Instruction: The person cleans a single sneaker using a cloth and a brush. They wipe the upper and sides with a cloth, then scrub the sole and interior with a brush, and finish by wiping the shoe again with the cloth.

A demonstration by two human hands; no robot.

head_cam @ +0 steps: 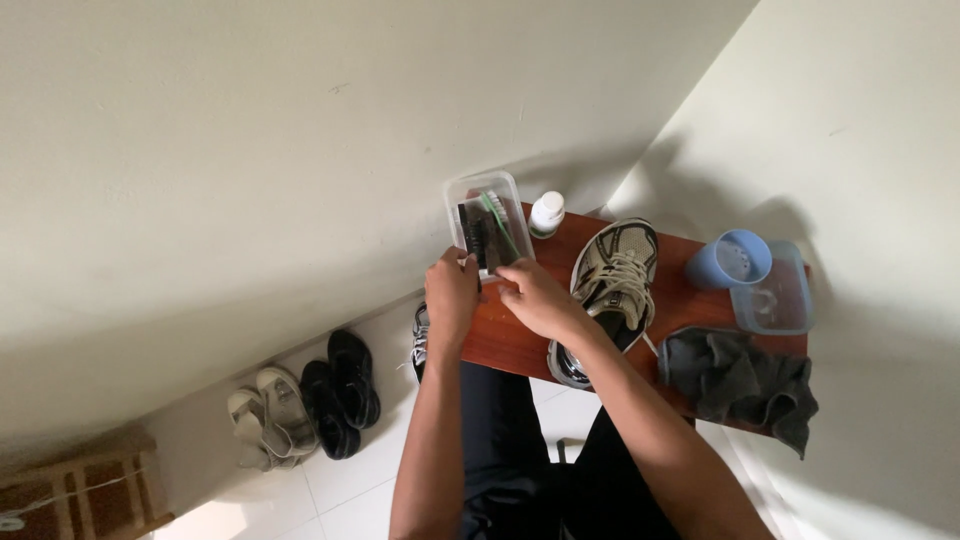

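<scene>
Left hand: the left hand [452, 292] sits at the near end of a clear rectangular plastic box [487, 222], fingers curled narrow against its near left corner; it seems to steady the box, though how firmly it grips I cannot tell.
Right hand: the right hand [537, 298] lies just beside the left one, fingers bent and reaching to the box's near right edge, touching it or what pokes out of it; which of the two is hidden.
Box contents: a dark-bristled brush [483, 236] and a slim green-handled brush [497, 217] lie lengthwise inside.
Direction: the box lies straight ahead of both hands, on the far left corner of the reddish-brown wooden counter [510, 340].
Long axis: it runs away from the person, toward the wall.
Nearer hand: both are at the near end; the left is slightly closer to the box wall.
Beside the box: a small white-capped bottle [546, 213] stands just to its right.
Farther right: a grey-and-cream laced sneaker [610, 283], a dark grey crumpled cloth [742, 380], a blue plastic cup [730, 259] and a clear lid [782, 297].
Floor: pairs of shoes [305, 403] along the wall.
</scene>
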